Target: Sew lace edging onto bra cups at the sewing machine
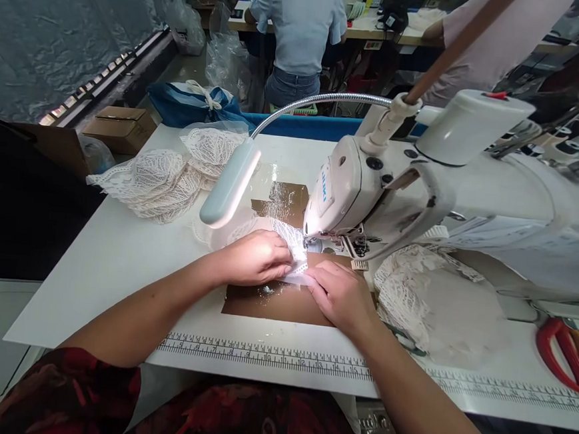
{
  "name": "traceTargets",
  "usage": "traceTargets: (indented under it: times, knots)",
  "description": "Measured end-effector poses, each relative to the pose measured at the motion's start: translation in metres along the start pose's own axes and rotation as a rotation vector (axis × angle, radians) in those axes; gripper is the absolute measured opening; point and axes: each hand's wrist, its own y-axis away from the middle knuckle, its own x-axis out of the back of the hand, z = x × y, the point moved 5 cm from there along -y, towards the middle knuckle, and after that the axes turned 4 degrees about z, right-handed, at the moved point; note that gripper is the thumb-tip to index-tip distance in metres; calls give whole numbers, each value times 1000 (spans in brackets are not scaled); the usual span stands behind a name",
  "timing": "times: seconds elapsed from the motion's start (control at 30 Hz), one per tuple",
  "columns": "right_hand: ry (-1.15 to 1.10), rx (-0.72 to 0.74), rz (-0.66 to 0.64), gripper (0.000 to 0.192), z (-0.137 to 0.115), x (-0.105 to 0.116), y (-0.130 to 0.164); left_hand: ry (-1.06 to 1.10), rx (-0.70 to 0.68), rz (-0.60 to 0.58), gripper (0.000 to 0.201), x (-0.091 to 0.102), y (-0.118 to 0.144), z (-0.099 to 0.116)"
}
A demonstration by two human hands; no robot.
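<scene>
Two hands press a lace piece (291, 244) flat at the sewing machine (351, 195).

The left hand (256, 258) lies on the lace with fingers bent down, pinching its edge, and the right hand (341, 294) lies just beside it, fingers flat on the white edge; it seems to hold the cloth down, but the grip is hard to see. The lace lies under the machine's foot, on the brown plate of the table (110, 256). A lamp (229, 182) hangs over it. More lace pieces (162, 177) lie at the left, and red scissors (567, 352) at the right.

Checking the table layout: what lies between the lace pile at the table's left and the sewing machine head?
In the head view, the gooseneck lamp hangs between the lace pile and the sewing machine head.
</scene>
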Motion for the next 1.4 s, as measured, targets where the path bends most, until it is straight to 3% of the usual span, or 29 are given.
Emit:
traceTargets:
  times: [0.2,0.43,0.67,0.93,1.27,1.4]
  knots:
    - [51,66,63,30,-4,3,5,-271,-45,4,35,-16,-1,7]
    - [142,78,38,29,-4,0,3,-372,-33,30,39,-17,-5,4]
    - [195,112,69,28,-3,0,5,-374,-83,17,37,-24,-2,0]
    - [151,61,14,28,-3,1,3,-343,-79,32,37,-25,-1,-5]
    - [118,-14,-3,30,-2,-4,-5,-293,27,145,36,-21,-7,-25]
    - [94,1,-33,31,-1,-6,-5,-238,52,242,36,-20,-4,-32]
